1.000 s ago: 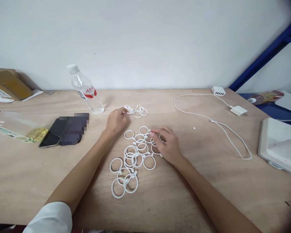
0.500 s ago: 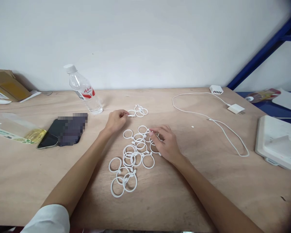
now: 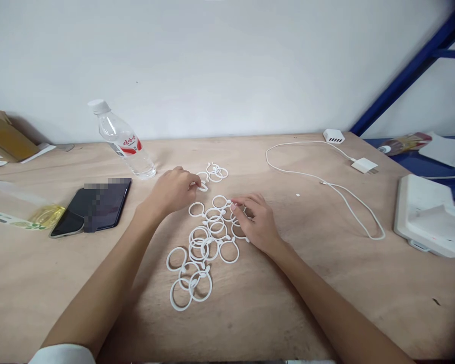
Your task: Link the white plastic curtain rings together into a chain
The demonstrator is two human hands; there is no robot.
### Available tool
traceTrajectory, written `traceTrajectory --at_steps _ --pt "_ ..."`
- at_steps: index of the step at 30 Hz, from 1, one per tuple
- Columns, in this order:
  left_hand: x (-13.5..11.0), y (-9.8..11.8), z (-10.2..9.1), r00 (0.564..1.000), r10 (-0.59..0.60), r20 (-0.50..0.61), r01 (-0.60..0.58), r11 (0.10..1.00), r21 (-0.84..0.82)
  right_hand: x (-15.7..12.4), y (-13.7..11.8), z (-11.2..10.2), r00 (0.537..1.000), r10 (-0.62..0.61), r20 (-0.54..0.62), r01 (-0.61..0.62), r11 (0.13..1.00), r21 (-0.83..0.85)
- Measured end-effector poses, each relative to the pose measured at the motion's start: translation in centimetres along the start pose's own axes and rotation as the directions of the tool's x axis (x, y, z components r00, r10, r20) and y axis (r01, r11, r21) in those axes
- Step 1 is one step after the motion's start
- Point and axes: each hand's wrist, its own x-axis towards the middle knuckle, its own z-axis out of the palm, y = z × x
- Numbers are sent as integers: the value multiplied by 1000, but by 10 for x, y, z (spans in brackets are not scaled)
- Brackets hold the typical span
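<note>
Many white plastic curtain rings with small tabs lie in an overlapping spread (image 3: 209, 248) on the wooden table. Beyond them sits a smaller cluster of the same rings (image 3: 217, 174). My left hand (image 3: 176, 189) is at the left of that cluster, its fingers closed on a white curtain ring (image 3: 202, 187) that is tilted and partly hidden. My right hand (image 3: 258, 222) rests over the right upper part of the spread. Its thumb and forefinger come together at the tab of a curtain ring (image 3: 220, 196), and it covers parts of a few others.
A clear water bottle (image 3: 131, 149) stands at the back left. Phones (image 3: 106, 205) and a lying bottle with yellow liquid (image 3: 23, 207) are at left, near a cardboard box (image 3: 7, 136). At right are a white cable (image 3: 307, 174), a plug (image 3: 364, 165), a charger block (image 3: 333, 136) and a white device (image 3: 428, 215).
My left hand has turned and come slightly nearer, tilting the curtain ring in its fingers. The right hand has hardly moved over the rings. The whole view has shifted a little.
</note>
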Motion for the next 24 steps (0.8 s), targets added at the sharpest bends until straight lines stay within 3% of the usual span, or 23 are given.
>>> traceTrajectory --at_steps 3,7,12,16,19,21,24 --pt "-5 17 -17 997 70 20 -69 996 -49 0 -1 -1 1000 8 -6 -8 1000 28" --pt "-10 38 -21 956 284 70 -260 933 -247 0 -4 -3 999 18 40 -23 992 121" --pt "-12 47 -17 923 383 -34 -376 881 -287 0 -9 -4 993 44 111 -71 965 252" --pt "-10 49 -11 932 348 -99 -359 862 -357 1 -15 -3 990 64 129 -103 940 326" --pt "-8 50 -2 958 240 -155 -285 831 -478 3 -16 -4 989 118 94 -145 916 375" --pt "-6 50 5 980 146 -131 -196 789 -583 5 -16 -5 975 203 90 -222 873 434" --pt "-5 53 12 989 143 -27 -121 700 -704 6 -13 -7 938 317 144 -341 756 559"
